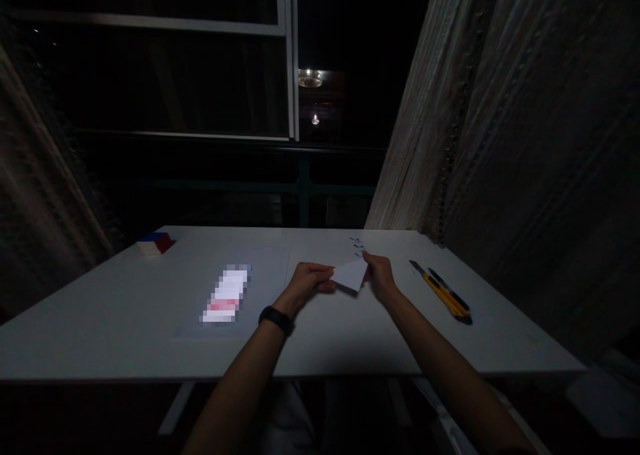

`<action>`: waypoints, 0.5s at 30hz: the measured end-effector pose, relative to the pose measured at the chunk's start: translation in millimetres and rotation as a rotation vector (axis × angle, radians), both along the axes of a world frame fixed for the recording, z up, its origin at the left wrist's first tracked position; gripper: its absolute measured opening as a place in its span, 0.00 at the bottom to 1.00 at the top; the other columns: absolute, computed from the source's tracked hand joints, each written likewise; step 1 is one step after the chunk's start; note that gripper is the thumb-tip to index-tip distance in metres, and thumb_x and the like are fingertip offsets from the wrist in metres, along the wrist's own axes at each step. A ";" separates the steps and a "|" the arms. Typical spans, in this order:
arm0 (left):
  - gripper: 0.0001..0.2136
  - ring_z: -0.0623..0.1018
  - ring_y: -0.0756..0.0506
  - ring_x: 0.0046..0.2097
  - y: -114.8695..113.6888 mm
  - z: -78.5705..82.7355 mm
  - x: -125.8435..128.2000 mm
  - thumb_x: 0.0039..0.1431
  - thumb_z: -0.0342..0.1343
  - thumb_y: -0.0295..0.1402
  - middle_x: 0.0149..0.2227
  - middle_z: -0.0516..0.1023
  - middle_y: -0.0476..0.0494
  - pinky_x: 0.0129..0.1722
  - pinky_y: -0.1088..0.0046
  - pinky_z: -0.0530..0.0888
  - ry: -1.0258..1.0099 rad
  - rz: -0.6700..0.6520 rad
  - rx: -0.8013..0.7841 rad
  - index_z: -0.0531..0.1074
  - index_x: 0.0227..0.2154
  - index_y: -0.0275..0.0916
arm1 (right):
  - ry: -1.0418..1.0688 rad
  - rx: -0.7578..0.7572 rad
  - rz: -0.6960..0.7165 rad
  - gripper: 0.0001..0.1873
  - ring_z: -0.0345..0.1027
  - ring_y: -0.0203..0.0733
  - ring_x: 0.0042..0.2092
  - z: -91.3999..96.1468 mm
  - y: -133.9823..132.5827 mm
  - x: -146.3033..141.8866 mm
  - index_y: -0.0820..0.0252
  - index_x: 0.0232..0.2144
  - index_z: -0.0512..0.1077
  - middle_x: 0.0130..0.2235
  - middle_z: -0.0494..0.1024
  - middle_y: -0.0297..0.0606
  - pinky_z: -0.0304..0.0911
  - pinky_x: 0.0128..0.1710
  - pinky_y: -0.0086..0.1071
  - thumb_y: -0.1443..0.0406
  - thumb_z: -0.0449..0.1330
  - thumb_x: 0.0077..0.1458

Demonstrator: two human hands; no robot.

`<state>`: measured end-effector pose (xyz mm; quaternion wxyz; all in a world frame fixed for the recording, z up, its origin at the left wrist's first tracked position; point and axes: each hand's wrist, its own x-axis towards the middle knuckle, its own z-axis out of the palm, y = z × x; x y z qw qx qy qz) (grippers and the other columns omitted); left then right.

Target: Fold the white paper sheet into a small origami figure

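**Holding folded paper at centre frame**

Above the white tabletop (350,348), the left hand (306,280) and right hand (381,275) each pinch one end of a small folded paper (351,274). Its long axis runs left-right between them. A yellow utility knife (443,296) lies to the right, and farther left is a coloured cube (155,243).

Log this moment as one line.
left hand: holds folded paper | right hand: holds it too | utility knife: on table, untouched

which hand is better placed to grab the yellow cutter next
Right, probably. The right hand pinches the paper on the side of the cutter; the left hand is across the paper, farther off.
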<state>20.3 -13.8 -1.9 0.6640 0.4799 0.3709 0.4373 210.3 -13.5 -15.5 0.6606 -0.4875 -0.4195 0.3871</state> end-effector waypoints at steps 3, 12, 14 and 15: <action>0.09 0.77 0.48 0.26 -1.0 1.5 0.2 0.40 0.64 0.23 0.28 0.78 0.35 0.28 0.75 0.76 -0.008 0.006 -0.020 0.76 0.29 0.26 | 0.029 -0.026 -0.031 0.25 0.60 0.37 0.15 -0.5 1.3 0.6 0.61 0.13 0.65 0.13 0.67 0.34 0.54 0.14 0.30 0.45 0.61 0.36; 0.05 0.77 0.52 0.28 10.9 -2.1 -9.6 0.45 0.61 0.22 0.29 0.78 0.40 0.30 0.82 0.75 -0.213 0.074 -0.227 0.76 0.28 0.29 | -0.791 0.498 -0.100 0.24 0.59 0.49 0.54 13.2 -19.6 0.5 0.53 0.47 0.69 0.53 0.68 0.40 0.55 0.52 0.45 0.60 0.62 0.44; 0.03 0.76 0.53 0.27 12.9 -2.2 -10.9 0.46 0.59 0.20 0.28 0.78 0.41 0.29 0.84 0.74 -0.239 0.047 -0.271 0.75 0.26 0.28 | -0.937 0.568 -0.070 0.18 0.55 0.49 0.57 12.7 -21.8 -2.1 0.51 0.43 0.72 0.52 0.70 0.37 0.50 0.55 0.46 0.64 0.61 0.46; 0.03 0.76 0.53 0.27 13.2 -2.2 -11.0 0.46 0.59 0.20 0.27 0.77 0.41 0.29 0.84 0.74 -0.242 0.035 -0.285 0.75 0.26 0.28 | -0.967 0.577 -0.059 0.15 0.55 0.49 0.56 11.7 -21.8 -3.2 0.51 0.40 0.74 0.49 0.73 0.36 0.50 0.55 0.46 0.65 0.60 0.47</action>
